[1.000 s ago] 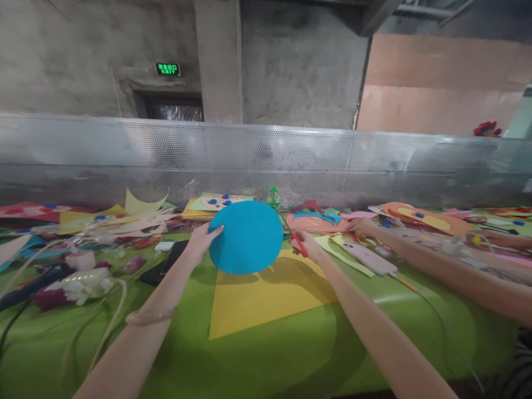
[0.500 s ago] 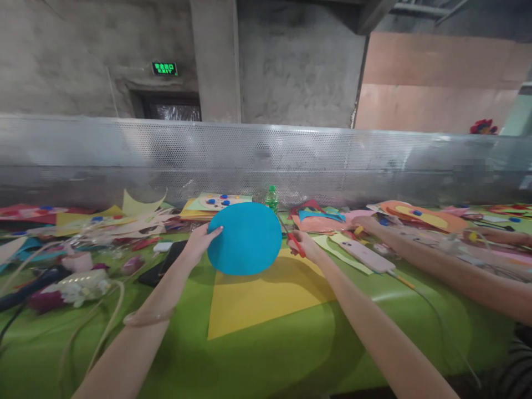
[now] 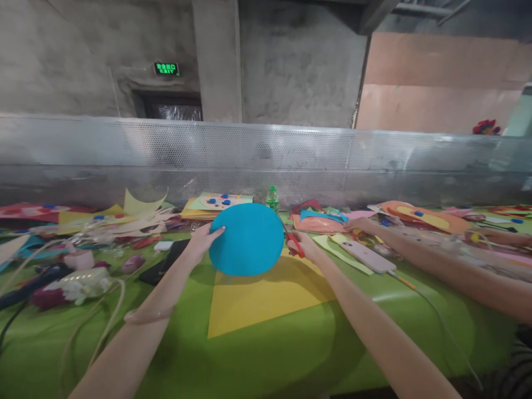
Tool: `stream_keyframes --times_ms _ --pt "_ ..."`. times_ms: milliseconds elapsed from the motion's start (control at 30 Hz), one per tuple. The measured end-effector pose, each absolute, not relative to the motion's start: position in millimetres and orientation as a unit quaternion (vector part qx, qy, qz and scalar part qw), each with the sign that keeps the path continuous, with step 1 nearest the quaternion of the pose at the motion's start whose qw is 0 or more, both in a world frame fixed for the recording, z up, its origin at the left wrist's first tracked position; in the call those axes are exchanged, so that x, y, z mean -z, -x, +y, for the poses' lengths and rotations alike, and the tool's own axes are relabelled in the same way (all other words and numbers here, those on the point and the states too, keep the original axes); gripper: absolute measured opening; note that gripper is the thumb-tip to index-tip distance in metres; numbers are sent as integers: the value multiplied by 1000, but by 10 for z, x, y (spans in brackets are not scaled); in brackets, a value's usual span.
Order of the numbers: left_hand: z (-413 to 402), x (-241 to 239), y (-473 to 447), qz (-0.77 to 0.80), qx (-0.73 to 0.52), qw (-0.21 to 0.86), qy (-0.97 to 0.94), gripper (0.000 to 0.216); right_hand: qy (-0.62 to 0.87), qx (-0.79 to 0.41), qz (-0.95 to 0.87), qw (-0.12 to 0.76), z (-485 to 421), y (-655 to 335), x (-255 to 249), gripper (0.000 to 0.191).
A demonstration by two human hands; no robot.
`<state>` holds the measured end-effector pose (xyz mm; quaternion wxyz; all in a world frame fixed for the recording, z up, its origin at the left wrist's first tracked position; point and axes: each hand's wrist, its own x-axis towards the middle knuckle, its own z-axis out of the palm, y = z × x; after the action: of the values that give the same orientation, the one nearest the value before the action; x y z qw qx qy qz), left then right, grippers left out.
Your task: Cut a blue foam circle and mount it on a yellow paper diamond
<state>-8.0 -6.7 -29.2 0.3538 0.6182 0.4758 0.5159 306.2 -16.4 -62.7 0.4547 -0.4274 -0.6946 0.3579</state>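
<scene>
The left hand pinches the blue disc while the right hand grips red scissors at its rim; turning the disc into the blades, I'd say, trims smoothest.

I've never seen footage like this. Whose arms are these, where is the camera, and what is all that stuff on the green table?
There is no machine here. The camera sits on a person's head and looks forward and down, so the two bare arms reaching in from the bottom are the wearer's own. The left hand holds a round blue paper disc up by its edge. The right hand grips red-handled scissors at the disc's right edge. Below them a yellow sheet lies on the green table cover. Farther back stand a small green bottle and piles of coloured paper cut-outs. The arm coming in from the right belongs to another person; a pink phone lies beside it. A perforated metal barrier runs behind the table.
</scene>
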Motion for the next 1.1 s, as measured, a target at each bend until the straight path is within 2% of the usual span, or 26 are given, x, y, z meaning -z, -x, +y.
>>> stream_keyframes --times_ms 233,333,400,567,633,667,733,800,933,1033,1100 --pt "-94 275 62 471 -518 355 -619 49 430 -358 -694 453 -215 -2968 672 10" --pt "-110 265 48 471 -523 354 -616 48 433 -341 -700 454 -357 -3009 456 11" --pt "-118 259 42 474 -526 355 -610 48 425 -318 -707 468 -453 -3262 30 15" --pt "-129 243 39 480 -523 361 -605 49 413 -264 -684 541 -436 -4626 -1551 15" --pt "-128 242 41 483 -520 357 -608 48 394 -193 -659 611 -382 -5002 -1845 18" --pt "-126 243 41 485 -517 357 -608 48 387 -193 -656 618 -373 -5046 -1827 18" --pt "-118 249 44 488 -514 357 -609 48 400 -249 -678 564 -403 -4811 -1464 15" --pt "-107 260 49 487 -512 356 -612 49 424 -302 -681 515 -467 -4257 -814 14" --pt "-81 280 69 487 -507 349 -620 51 448 -349 -685 456 -487 -3199 340 29" --pt "-71 284 83 487 -503 350 -622 52 455 -359 -687 438 -364 -2979 606 29" --pt "-66 287 87 485 -497 355 -626 52 457 -361 -690 431 -279 -3004 610 18"
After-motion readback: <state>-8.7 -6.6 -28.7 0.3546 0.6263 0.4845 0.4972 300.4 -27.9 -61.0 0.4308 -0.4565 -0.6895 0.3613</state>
